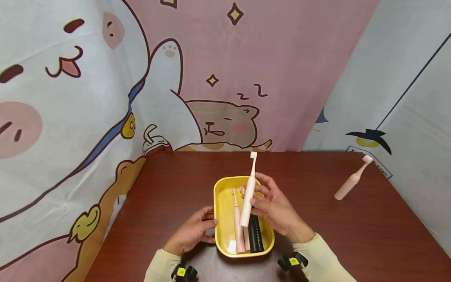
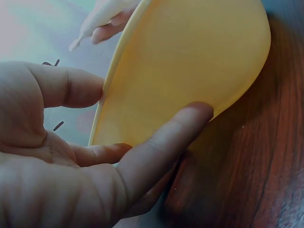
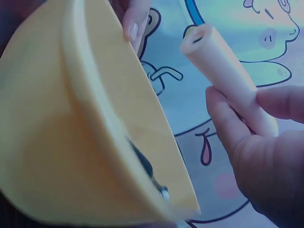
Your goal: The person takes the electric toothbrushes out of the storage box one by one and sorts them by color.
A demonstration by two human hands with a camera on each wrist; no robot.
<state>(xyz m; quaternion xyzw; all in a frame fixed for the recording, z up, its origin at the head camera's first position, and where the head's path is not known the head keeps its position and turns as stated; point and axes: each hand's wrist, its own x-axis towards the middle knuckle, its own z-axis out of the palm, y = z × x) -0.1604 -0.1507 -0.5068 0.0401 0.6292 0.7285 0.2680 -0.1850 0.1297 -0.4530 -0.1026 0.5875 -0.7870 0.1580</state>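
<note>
A pale pink electric toothbrush (image 1: pixel 248 197) is held above the tray, brush head up, by my right hand (image 1: pixel 276 207). My right thumb and fingers pinch its handle (image 3: pixel 223 66); its round base shows in the right wrist view. My left hand (image 1: pixel 195 229) holds the left side of the yellow tray (image 1: pixel 222 243), thumb at the rim and fingers against the outer wall (image 2: pixel 190 57). Inside the tray lie a pink electric toothbrush (image 1: pixel 238 231), a second pink one (image 1: pixel 246 239) and a black toothbrush handle (image 1: pixel 256 235). The held brush partly covers these.
Another pale pink electric toothbrush (image 1: pixel 349 186) stands on the brown table (image 1: pixel 306 184) at the right. A cartoon-printed cloth (image 1: pixel 282 58) hangs behind the table and along its sides.
</note>
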